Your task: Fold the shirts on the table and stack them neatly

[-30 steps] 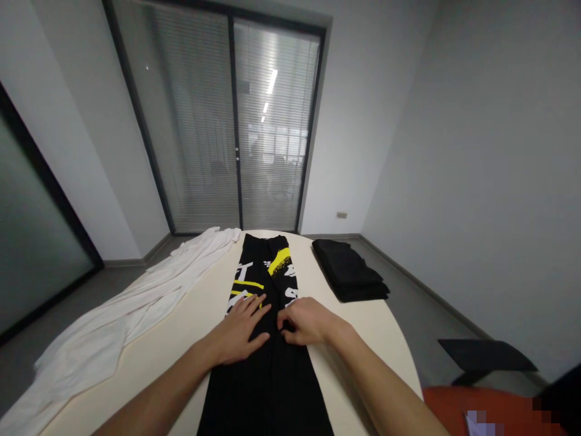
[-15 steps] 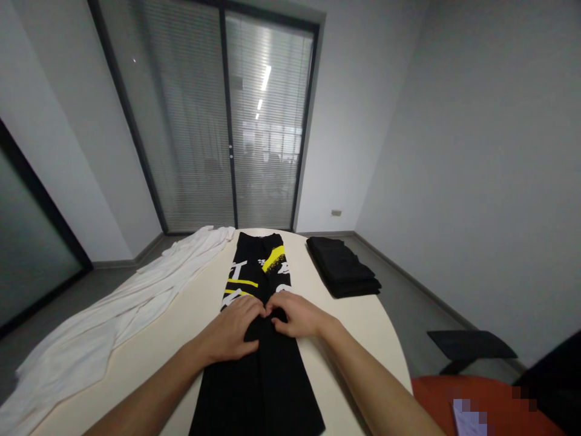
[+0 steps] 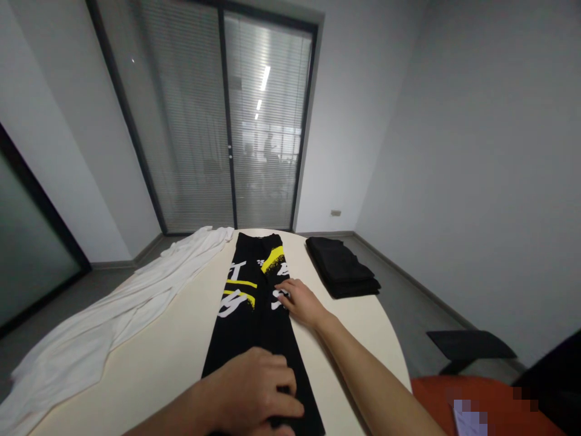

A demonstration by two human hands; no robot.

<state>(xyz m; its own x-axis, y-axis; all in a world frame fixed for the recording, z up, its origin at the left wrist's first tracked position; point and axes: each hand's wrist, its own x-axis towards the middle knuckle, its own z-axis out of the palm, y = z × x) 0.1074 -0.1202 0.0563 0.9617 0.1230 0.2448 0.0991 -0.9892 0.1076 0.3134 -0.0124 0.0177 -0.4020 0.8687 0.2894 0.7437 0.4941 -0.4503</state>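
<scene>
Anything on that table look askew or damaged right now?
Only the white cloth looks untidy: it lies rumpled along the table's left side, whereas the printed black garment looks fairly flat and the black stack neatly folded. No damage shows.

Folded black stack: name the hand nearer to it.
Right. The right hand, at the edge of the printed black trousers, is left of the folded black stack; the left hand is farther, over the trousers' near part.

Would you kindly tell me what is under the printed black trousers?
The cream tabletop shows on both sides of the trousers and seems to continue beneath; whatever they cover cannot be seen.
</scene>
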